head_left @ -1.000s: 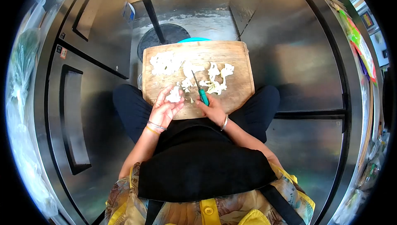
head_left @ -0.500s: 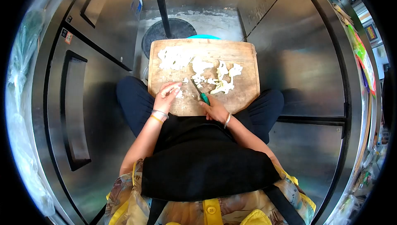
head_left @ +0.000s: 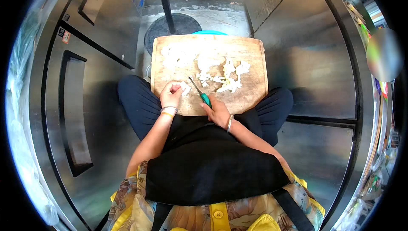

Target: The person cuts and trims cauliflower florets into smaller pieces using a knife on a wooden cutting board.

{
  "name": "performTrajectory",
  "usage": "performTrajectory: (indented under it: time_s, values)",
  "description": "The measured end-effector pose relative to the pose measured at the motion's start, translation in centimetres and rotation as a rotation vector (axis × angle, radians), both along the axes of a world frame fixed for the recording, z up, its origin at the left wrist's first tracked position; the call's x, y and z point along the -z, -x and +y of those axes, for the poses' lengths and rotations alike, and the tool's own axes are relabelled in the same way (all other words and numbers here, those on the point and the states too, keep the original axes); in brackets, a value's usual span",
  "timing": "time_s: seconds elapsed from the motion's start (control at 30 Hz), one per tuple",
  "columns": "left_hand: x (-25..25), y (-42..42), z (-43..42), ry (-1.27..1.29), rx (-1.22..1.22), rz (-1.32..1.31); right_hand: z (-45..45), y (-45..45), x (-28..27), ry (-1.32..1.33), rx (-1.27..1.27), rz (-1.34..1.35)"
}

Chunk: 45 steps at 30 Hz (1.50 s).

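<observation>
A wooden cutting board (head_left: 253,63) rests across my lap with white cauliflower pieces on it. My left hand (head_left: 170,96) is closed in a pinch on a small white cauliflower piece (head_left: 185,87) at the board's near left. My right hand (head_left: 219,113) grips the green handle of a small knife (head_left: 205,99). Its dark blade points up and left, its tip a short way from the held piece. Beyond my hands lie a pile of florets (head_left: 176,56), a larger piece (head_left: 207,62) and branching stalk pieces (head_left: 230,82) at the right.
Steel cabinets stand close on both sides, the left one with a recessed handle (head_left: 75,112) and the right one with a smooth door (head_left: 310,61). Past the board are a black round base with a pole (head_left: 166,5) and a blue rim (head_left: 210,32). Plastic bags line the far left.
The knife has swung left, bringing its tip nearer my left hand. My left fingers have drawn together around the cauliflower piece. The whole view has shifted slightly.
</observation>
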<state>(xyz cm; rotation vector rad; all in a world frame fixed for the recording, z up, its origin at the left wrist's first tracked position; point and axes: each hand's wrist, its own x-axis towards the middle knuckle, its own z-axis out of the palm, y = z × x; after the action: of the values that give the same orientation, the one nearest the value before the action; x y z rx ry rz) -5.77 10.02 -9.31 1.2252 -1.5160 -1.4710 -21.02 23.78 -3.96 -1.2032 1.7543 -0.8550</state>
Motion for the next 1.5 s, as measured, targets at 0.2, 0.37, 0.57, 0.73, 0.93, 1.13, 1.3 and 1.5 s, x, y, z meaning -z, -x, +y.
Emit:
performTrajectory:
  time_s: [0.2,0.37,0.57,0.73,0.93,1.13,1.3,1.5]
  values:
    - [-0.2,0.6,0.2,0.063,0.007,-0.015,0.0,-0.1,0.5,0.041,-0.007,0.036]
    - [-0.1,0.3,0.3,0.129,0.065,-0.153,0.0,0.1,0.3,-0.045,0.029,-0.040]
    - [0.1,-0.1,0.1,0.107,0.021,-0.105,0.2,0.2,-0.4,-0.070,0.062,-0.104]
    - [0.0,0.0,0.2,0.197,0.046,-0.042,0.4,0.2,0.6,0.096,0.003,0.022]
    - [-2.3,0.4,1.3,0.021,0.072,0.302,0.2,0.3,-0.8,-0.055,0.102,-0.282]
    - [-6.2,0.8,3.4,0.439,0.248,0.061,-1.1,0.1,-1.9,0.095,0.281,-0.745]
    - [-7.2,1.1,4.2,0.329,0.242,0.042,-1.1,0.0,-1.8,0.130,0.308,-0.750]
    - [-6.3,0.6,3.7,0.253,0.296,0.084,-0.9,0.0,-2.3,0.120,0.326,-0.685]
